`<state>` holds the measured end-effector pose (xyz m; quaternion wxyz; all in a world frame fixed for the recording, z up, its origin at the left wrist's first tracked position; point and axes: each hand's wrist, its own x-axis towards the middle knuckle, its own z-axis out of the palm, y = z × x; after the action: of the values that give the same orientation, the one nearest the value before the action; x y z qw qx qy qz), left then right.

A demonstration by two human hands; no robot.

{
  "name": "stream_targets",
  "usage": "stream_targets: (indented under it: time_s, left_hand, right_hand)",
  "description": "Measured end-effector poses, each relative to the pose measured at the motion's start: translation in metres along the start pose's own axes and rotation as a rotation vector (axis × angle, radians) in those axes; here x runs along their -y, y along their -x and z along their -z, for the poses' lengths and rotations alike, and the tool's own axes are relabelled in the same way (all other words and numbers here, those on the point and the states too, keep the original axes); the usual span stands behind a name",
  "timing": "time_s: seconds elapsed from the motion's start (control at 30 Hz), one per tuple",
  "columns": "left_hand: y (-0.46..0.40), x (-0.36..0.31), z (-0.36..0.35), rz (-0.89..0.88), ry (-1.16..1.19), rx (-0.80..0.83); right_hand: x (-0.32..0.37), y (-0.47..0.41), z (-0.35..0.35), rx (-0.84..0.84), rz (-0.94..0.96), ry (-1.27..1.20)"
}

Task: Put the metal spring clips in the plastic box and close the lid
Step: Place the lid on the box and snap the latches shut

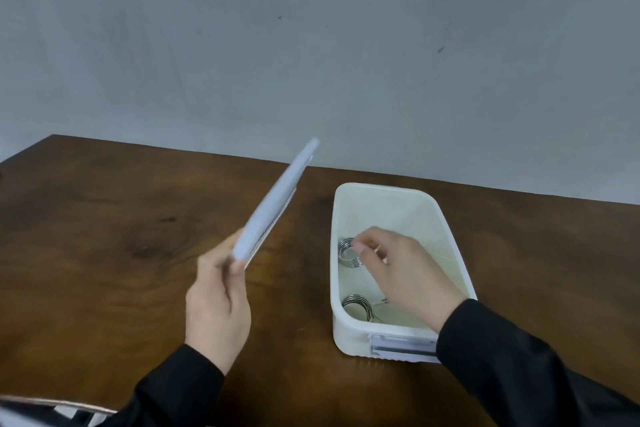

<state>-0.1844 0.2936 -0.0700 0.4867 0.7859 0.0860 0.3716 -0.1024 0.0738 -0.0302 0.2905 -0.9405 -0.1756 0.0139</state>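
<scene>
Left grip: our left hand (216, 302) is clenched on the lid (277, 201), thumb on the near short edge, fingers behind; lid held off the table, tilted up & away, seen edge-on.
Right grip: our right hand (405, 270) is down inside the plastic box (349, 340), fingertips pinched at the far spring clip (349, 252); we can't tell if it's gripped or just let go.
Clips: 2 counted, both in the box along its left wall; near spring clip (358, 306) lies free by the front wall. Coiled steel wire, shiny, round loops w/ thin wire arms.
Box: 1, white plastic, smooth, rectangular w/ rounded corners, open top; grey latch (401, 347) on the front.
Lid: 1, flat, thin, pale plastic, blurred.
Table (121, 236): dark brown wood, visible grain, box on its right part.
Sleeves: black cloth, 2.
</scene>
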Motion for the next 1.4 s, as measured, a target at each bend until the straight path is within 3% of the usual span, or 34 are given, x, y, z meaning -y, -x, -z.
stream_targets:
  time_s: [0.13, 0.2, 0.3, 0.37, 0.47, 0.6, 0.8, 1.07, 1.4]
  left_hand:
    - [-0.022, -0.058, -0.009, 0.005, 0.327, -0.146]
    - [-0.018, -0.082, -0.021, 0.184, 0.576, -0.132]
    - [-0.003, -0.110, -0.038, 0.409, 0.761, -0.059]
    - [0.002, -0.118, -0.044, 0.515, 0.936, -0.002]
    - [0.002, -0.108, -0.049, 0.476, 0.805, 0.190]
    - [0.009, -0.074, -0.058, 0.358, 0.321, 0.438]
    - [0.019, -0.043, -0.071, 0.257, -0.187, 0.400]
    - [0.015, -0.033, -0.065, 0.257, -0.251, 0.602]
    - [0.008, -0.034, -0.066, 0.218, -0.415, 0.696]
  right_hand:
    - [-0.009, -0.024, 0.023, -0.266, -0.022, -0.359]
    - [-0.017, -0.040, 0.037, -0.286, -0.067, -0.630]
    - [-0.036, -0.059, 0.061, -0.276, -0.205, -1.110]
    - [-0.052, -0.068, 0.074, -0.345, -0.326, -1.236]
    - [-0.075, -0.078, 0.086, -0.362, -0.394, -0.953]
    - [-0.086, -0.086, 0.084, -0.323, -0.410, -0.706]
    - [-0.104, -0.102, 0.059, -0.267, -0.425, -0.529]
    - [-0.125, -0.103, 0.058, -0.144, -0.308, -0.285]
    - [-0.141, -0.112, 0.057, -0.072, -0.267, 0.029]
